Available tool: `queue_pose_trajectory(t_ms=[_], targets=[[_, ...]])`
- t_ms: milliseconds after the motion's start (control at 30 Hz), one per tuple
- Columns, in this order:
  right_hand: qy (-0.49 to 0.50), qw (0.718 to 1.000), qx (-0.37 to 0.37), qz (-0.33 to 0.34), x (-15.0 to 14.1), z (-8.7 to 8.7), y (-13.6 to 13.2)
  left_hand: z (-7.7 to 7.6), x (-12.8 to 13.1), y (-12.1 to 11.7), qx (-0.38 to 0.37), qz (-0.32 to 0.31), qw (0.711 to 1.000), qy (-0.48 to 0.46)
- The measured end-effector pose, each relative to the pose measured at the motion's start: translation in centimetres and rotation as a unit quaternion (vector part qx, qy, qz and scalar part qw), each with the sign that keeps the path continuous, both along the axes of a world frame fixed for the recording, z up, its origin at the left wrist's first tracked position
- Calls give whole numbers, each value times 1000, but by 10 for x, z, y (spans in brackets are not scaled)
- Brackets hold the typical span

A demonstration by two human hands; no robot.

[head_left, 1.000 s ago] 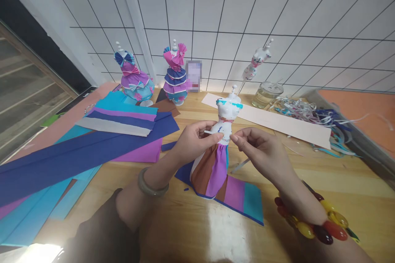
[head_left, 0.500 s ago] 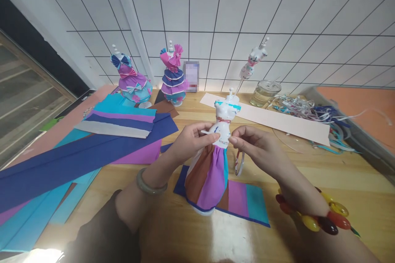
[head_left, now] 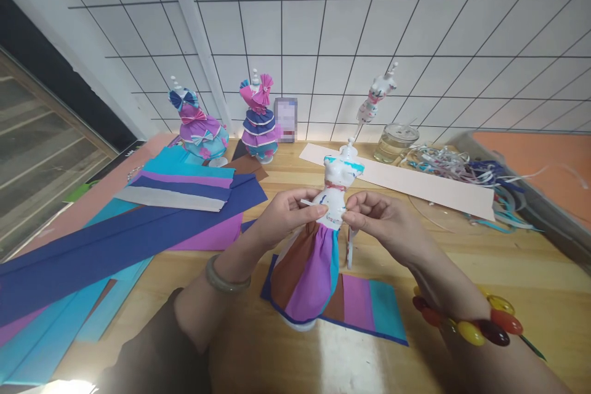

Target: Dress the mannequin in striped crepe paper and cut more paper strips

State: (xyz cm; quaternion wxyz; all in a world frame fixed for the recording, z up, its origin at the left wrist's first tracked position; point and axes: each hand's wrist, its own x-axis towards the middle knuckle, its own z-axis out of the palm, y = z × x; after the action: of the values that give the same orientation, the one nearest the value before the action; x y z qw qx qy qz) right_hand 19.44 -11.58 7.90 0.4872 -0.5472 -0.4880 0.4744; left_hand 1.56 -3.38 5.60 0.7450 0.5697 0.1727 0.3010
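Observation:
A small white dress-form mannequin (head_left: 340,173) stands tilted in the middle, with a teal band at its chest and a red band at its waist. From its hips hangs a gathered skirt (head_left: 307,277) in brown, purple and teal, hemmed in dark blue. My left hand (head_left: 293,212) is closed at the form's left hip, thumb on its front, and a thin white strip end (head_left: 306,202) shows by the thumb. My right hand (head_left: 378,215) pinches at the other hip, where a narrow strip (head_left: 349,251) hangs below the fingers. Its grip point is partly hidden.
A striped fabric panel (head_left: 364,308) lies under the skirt. Folded coloured fabric (head_left: 138,231) covers the left side. Two dressed forms (head_left: 203,135) and a phone (head_left: 286,120) stand behind. A glass jar (head_left: 396,143), a pale strip (head_left: 429,188) and tangled ribbons (head_left: 455,163) lie to the right.
The mannequin leans slightly more, its top shifting right and its hem shifting left. The strip below my right hand now hangs edge-on. Both hands keep nearly the same hold.

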Motion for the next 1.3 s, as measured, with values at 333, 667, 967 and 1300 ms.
queue_pose_trajectory(t_ms=[333,667,967,1300], targets=[[-20,1000,12,13,4,3,-4,0,1,-1,-12,-15,999,-30],[4,1000,24,-5,0,5,-4,7,2,-6,-81,-12,995,-55],[100,994,29,41,-3,0,-3,-2,3,-7,-152,-64,985,-53],[113,982,-19,148,-1,-9,-5,6,3,-11,-158,-115,977,-87]])
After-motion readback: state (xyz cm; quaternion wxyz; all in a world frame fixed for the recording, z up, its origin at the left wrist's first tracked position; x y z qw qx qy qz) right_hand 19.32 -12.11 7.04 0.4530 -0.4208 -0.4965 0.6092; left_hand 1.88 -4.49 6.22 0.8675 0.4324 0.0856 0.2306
